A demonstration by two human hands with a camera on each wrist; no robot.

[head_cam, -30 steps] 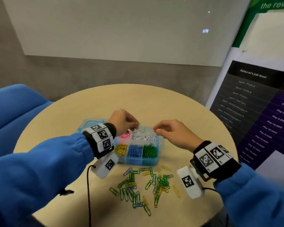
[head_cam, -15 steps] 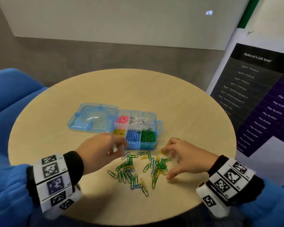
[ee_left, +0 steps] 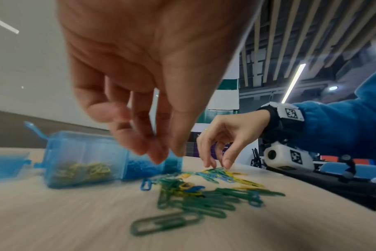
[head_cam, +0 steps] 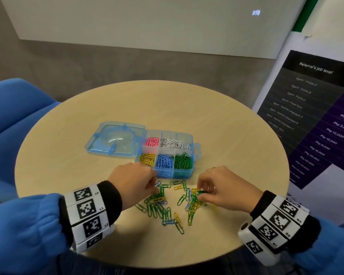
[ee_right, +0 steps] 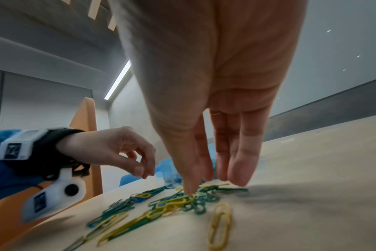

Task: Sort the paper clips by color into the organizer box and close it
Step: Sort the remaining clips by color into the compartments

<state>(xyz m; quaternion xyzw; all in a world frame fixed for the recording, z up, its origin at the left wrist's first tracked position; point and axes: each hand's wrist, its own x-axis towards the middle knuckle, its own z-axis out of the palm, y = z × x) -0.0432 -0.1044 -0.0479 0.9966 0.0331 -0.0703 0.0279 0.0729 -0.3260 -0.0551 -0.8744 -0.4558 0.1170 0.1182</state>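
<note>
Below, both hands' fingers (head_cam: pixel 202 183) curl over loose clips (head_cam: pixel 163 207) on the round table (head_cam: pixel 68 155); grip unclear.

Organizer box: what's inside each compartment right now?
In the organizer box: pink clips and white clips at the back, yellow clips, blue clips and green clips in front. What lies beneath each heap is covered.

Blue sleeves (head_cam: pixel 24 231), tag-marked wristbands (head_cam: pixel 87 217)

The head camera looks steeply down on the bench (head_cam: pixel 72 167); both wrist cameras sit low (very close), sharing the paper clips (ee_left: pixel 195 200).
</note>
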